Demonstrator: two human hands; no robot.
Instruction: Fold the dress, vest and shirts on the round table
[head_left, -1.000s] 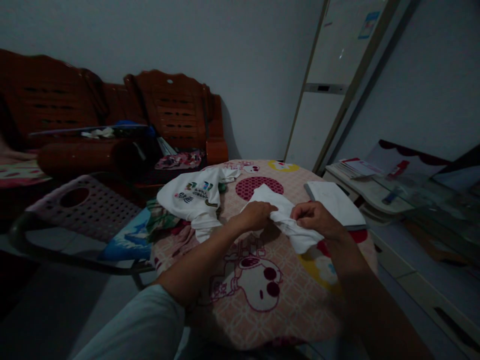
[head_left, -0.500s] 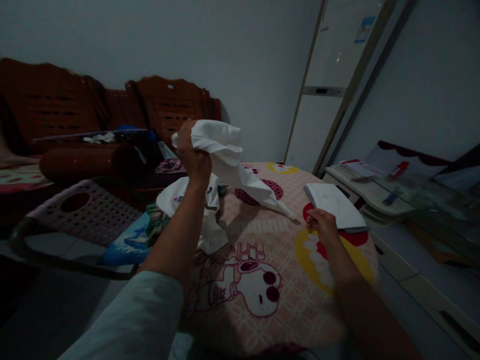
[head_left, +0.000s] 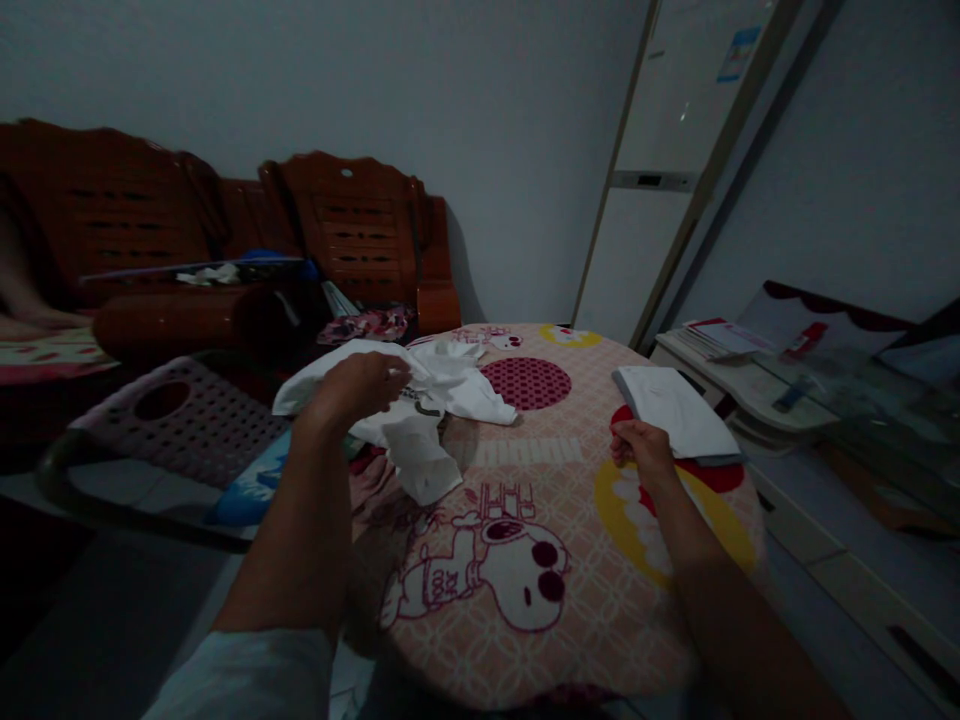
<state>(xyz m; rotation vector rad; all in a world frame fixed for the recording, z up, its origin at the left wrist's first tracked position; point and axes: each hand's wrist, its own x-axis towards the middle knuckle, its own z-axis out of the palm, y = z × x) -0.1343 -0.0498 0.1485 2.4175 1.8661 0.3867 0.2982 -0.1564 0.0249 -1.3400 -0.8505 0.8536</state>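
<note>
A crumpled white cloth (head_left: 457, 385) lies over a heap of clothes at the table's left side. My left hand (head_left: 364, 385) is over the heap, its fingers bent and partly hidden; whether it still grips fabric is unclear. A white printed garment (head_left: 420, 455) hangs toward me below it. My right hand (head_left: 636, 442) has its fingers curled together above the tablecloth, just left of a folded white stack (head_left: 675, 410); what they hold, if anything, is too small to make out.
The round table has a patterned pink cloth (head_left: 525, 510). At the left are a pink woven chair (head_left: 187, 420) and a wooden sofa (head_left: 352, 230), with a person's foot at the far left. A cabinet (head_left: 750, 385) with papers stands at the right.
My left hand has moved down and left, and the white cloth that hung from it now lies on the heap. My right hand has hardly moved.
</note>
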